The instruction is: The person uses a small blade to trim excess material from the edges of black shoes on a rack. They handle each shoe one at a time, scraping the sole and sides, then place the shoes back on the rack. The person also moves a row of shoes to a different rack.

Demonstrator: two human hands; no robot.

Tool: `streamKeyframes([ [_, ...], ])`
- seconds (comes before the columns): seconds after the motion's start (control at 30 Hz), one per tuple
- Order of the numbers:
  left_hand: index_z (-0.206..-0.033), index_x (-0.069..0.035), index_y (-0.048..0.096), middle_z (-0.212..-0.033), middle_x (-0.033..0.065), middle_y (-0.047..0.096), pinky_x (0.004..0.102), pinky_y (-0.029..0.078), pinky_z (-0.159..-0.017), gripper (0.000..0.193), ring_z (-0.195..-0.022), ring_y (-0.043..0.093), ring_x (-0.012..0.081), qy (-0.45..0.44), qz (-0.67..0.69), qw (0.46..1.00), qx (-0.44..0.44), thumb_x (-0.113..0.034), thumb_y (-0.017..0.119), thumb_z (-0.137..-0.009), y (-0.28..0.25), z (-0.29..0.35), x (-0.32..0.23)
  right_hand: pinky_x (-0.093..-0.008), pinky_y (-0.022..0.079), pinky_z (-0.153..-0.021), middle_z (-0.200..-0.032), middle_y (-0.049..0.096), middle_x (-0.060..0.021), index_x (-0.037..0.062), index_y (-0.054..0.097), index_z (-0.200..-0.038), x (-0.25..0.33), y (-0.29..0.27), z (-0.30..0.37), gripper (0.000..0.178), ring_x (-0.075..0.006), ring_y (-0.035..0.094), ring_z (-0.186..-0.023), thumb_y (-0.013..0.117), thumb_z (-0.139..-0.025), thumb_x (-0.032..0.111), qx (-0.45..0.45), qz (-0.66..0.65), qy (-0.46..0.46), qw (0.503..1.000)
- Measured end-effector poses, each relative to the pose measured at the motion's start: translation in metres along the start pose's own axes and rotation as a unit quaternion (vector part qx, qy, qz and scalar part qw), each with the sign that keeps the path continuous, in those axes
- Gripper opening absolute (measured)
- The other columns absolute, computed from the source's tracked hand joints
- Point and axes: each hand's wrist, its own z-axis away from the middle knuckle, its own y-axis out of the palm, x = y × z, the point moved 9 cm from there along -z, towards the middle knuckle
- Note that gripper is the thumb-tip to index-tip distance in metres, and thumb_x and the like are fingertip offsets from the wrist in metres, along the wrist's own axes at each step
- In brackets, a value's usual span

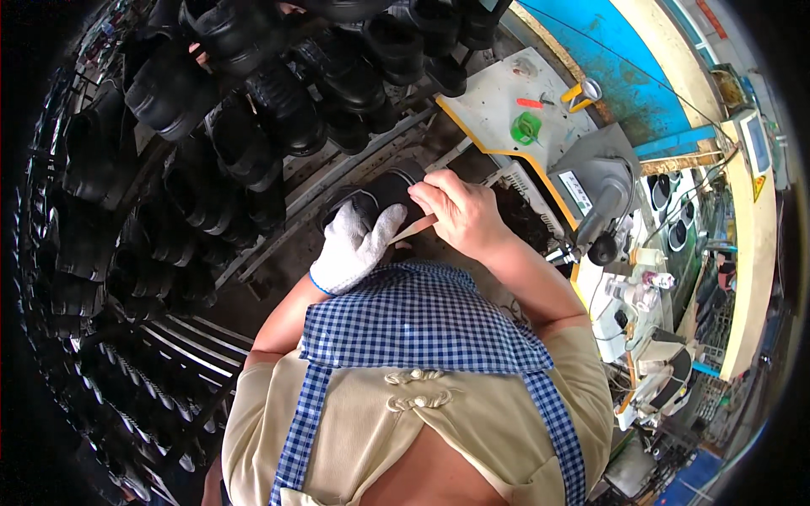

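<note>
We gripped a black shoe (392, 181) with our white-gloved left hand (350, 246), off the yellow edge of the white table (483, 88); our bare right hand (458, 211), forearm (531, 280) angled inward, grasped a thin tan stick (413, 228).

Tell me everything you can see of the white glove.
The white glove covers the person's left hand. It looks like soft knitted fabric, lightly wrinkled, with thin blue edging at the wrist. The thumb juts up and right, apart from the fingers, which seem to hold a dark shoe. A thin tan strip lies by the thumb; whether they touch is unclear. The palm side is hidden.
</note>
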Motion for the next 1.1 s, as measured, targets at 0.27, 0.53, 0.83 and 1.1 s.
streamKeyframes([
  [0.27, -0.104, -0.004, 0.066, -0.087, 0.0156, 0.066, 0.0379, 0.051, -0.069, 0.023, -0.079, 0.065, 0.0303, 0.08, -0.011, 0.996, -0.021, -0.022, 0.066, -0.09, -0.003, 0.0, -0.006, -0.0265, 0.049, -0.045, -0.098, 0.058, -0.0015, 0.0083, 0.063, -0.108, 0.007, -0.01, -0.011, 0.03, -0.0126, 0.063, -0.059, 0.072, -0.08, 0.012, 0.01, -0.032, -0.022, 0.999],
  [0.53, -0.105, -0.003, 0.066, -0.088, 0.0149, 0.067, 0.036, 0.053, -0.064, 0.024, -0.075, 0.067, 0.0271, 0.004, -0.084, 0.996, 0.001, -0.023, 0.065, -0.092, -0.004, -0.002, -0.005, -0.027, 0.052, -0.051, -0.099, 0.059, -0.0038, 0.0035, 0.064, -0.105, 0.002, 0.01, -0.009, 0.031, -0.0158, 0.065, -0.065, 0.073, -0.075, 0.004, 0.057, 0.045, -0.031, 0.997],
  [0.83, -0.105, -0.001, 0.064, -0.085, 0.0131, 0.068, 0.0337, 0.055, -0.064, 0.027, -0.076, 0.069, 0.0214, -0.06, -0.02, 0.998, 0.013, -0.024, 0.064, -0.093, 0.0, -0.001, -0.001, -0.0295, 0.048, -0.042, -0.083, 0.055, -0.0047, 0.0057, 0.059, -0.087, 0.015, 0.011, -0.014, 0.007, -0.0155, 0.059, -0.05, 0.062, -0.089, 0.012, 0.074, 0.112, -0.075, 0.988],
  [1.1, -0.108, -0.002, 0.065, -0.088, 0.0136, 0.067, 0.0348, 0.054, -0.072, 0.024, -0.081, 0.067, 0.0249, 0.06, -0.057, 0.996, -0.02, -0.021, 0.063, -0.093, 0.0, -0.004, 0.013, -0.0323, 0.049, -0.048, -0.078, 0.054, -0.0045, 0.0068, 0.058, -0.082, -0.002, 0.016, -0.018, 0.015, -0.0196, 0.06, -0.054, 0.069, -0.076, 0.016, 0.105, -0.016, -0.057, 0.993],
])
